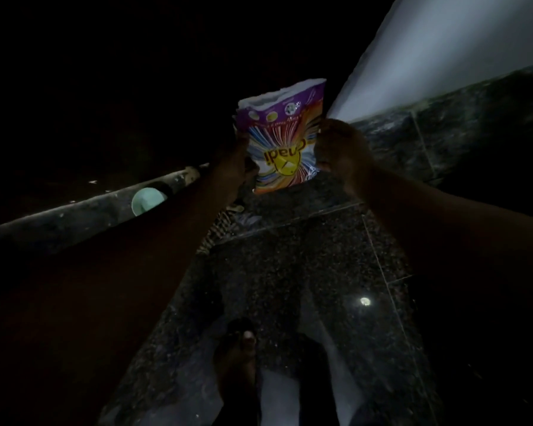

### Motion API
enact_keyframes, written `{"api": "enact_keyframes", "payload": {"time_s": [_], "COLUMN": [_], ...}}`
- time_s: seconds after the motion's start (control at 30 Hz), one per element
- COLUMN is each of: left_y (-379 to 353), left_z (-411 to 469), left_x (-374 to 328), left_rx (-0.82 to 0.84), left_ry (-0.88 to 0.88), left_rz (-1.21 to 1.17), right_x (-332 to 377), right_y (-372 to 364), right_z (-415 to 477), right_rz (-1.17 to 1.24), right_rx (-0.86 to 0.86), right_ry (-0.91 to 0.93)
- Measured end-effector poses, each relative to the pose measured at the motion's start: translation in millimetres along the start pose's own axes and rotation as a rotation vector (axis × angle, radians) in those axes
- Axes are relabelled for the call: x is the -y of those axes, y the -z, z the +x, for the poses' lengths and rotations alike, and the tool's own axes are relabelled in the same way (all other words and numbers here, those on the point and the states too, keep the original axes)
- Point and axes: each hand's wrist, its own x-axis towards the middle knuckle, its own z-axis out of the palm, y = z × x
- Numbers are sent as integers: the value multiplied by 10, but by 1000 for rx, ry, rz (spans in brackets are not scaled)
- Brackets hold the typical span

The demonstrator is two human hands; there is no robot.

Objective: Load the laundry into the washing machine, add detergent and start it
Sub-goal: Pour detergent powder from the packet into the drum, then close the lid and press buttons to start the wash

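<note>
Pouch, purple-and-rainbow printed plastic detergent packet (285, 142), frame centre, inverted, torn edge uppermost: soft, light, slippery-looking; left hand (233, 164) and right hand (340, 152) pinch its side edges.

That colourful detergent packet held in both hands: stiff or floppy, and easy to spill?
Probably floppy: the detergent packet looks like thin, creased film, with the left hand and right hand each holding a side edge. Its upper end looks torn open, so tipping it would likely spill its contents.

Detergent packet (282, 139) — glossy plastic, probably; floor (305, 272) polished stone.
</note>
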Motion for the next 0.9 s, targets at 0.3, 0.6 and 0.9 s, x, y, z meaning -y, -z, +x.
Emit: {"api": "enact_keyframes", "payload": {"time_s": [0.3,0.6,0.9], "left_y": [-62,-398,-1216], "left_z": [-534,-2044,-4432], "left_x": [-334,-1176,-2777], "left_rx": [24,17,117], "left_ry": [-33,-53,-212], "left_rz": [249,265,232], "right_x": [416,1172,2893], "right_y": [127,501,1574], "right_z": [-557,-1751,-3716], "right_rz": [-111,-246,-310], "right_rx": [80,123,30], "right_ry": [13,91,242]}}
